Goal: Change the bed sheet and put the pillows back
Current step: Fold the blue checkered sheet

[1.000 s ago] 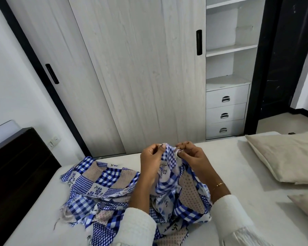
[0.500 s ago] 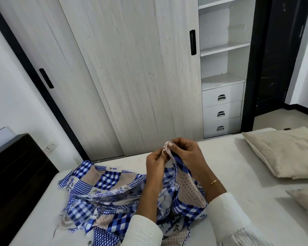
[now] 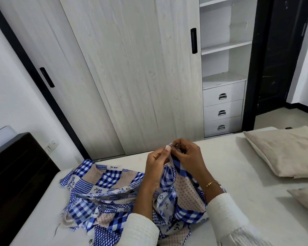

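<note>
One patchwork bed sheet [image 3: 114, 196], blue checks and beige dots, bunched on bare mattress [image 3: 229, 174] near dark headboard [image 3: 12, 174]. Top edge lifted, pinched in grip of left hand [image 3: 156, 166] and right hand [image 3: 187, 157], fingertips almost touching. Two beige pillows [image 3: 284, 153] lying well right; wardrobe [image 3: 132, 77] beyond.

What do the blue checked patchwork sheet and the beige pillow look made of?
Blue checked patchwork sheet: thin woven fabric, likely cotton or a blend; it crumples into soft folds, faint sheen. Beige pillow: matte, slightly coarse woven cover, perhaps linen-like; its filling is hidden.
</note>
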